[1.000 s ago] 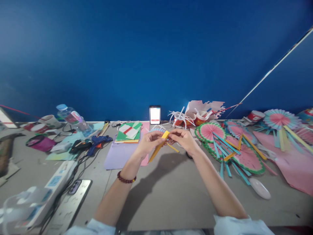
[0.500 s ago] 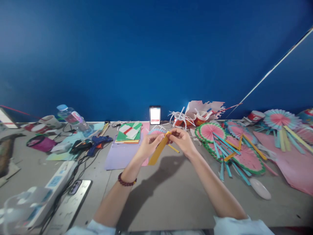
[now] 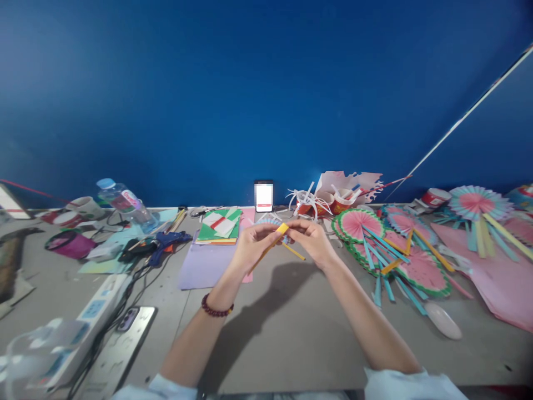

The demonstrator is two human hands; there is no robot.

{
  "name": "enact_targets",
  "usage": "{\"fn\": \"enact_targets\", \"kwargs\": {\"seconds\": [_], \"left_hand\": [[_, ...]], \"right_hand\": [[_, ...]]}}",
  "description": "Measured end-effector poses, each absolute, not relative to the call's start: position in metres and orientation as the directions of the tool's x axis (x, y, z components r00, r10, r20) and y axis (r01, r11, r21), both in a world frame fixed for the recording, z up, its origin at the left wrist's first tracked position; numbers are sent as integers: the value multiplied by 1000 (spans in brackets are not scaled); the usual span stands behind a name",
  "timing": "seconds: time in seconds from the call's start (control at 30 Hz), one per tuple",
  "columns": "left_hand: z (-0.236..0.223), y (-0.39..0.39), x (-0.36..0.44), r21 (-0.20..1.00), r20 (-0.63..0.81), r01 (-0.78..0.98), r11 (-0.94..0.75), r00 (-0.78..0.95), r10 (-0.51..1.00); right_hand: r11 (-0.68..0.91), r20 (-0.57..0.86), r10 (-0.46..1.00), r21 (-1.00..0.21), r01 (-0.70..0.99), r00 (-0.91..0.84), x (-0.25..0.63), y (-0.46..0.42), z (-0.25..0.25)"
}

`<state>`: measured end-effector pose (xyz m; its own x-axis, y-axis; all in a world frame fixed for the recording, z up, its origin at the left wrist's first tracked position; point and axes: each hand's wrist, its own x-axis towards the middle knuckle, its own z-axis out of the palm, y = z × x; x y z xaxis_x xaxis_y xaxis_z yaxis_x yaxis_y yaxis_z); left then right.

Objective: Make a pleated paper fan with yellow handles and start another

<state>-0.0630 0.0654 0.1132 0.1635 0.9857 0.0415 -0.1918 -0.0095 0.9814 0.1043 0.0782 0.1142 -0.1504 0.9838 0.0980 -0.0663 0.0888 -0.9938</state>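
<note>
Yellow strip: I see the yellow strip [image 3: 282,228] between the two hands, raised above the grey table [image 3: 291,339], around the middle of my view.
Long axis: it runs diagonally; one end points up and to the right, away from the person, and the other points down and to the left, toward the person.
Broad face: near the upper end it shows to me; the lower part appears as a thin edge.
Left hand: the left hand [image 3: 253,244] has its thumb and fingers closed together, pinching the strip along its upper part.
Right hand: the right hand [image 3: 310,240] has bent fingers, with tips brought together at the upper end; how firmly they grip, I cannot tell.
Thin yellow strip: the thin yellow strip [image 3: 295,253] slants down to the right, just beyond the hands.
Pleated fan: the pleated fan [image 3: 268,220] is partly hidden behind the fingers.
</note>
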Motion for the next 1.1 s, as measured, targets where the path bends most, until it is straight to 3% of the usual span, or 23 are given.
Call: {"fn": "enact_targets", "kwargs": {"seconds": [0.47,0.77,1.1], "left_hand": [[121,58,-61,985,66,-168,-36,177,982],[119,61,-62,988,136,60,-142,96,986],[119,61,-61,989,145,24,-147,81,986]], "right_hand": [[89,100,990,-990,-108,-104,103,78,116],[100,106,992,-992,-82,-74,102,76,115],[108,115,988,-992,-69,-107,102,77,109]]}}
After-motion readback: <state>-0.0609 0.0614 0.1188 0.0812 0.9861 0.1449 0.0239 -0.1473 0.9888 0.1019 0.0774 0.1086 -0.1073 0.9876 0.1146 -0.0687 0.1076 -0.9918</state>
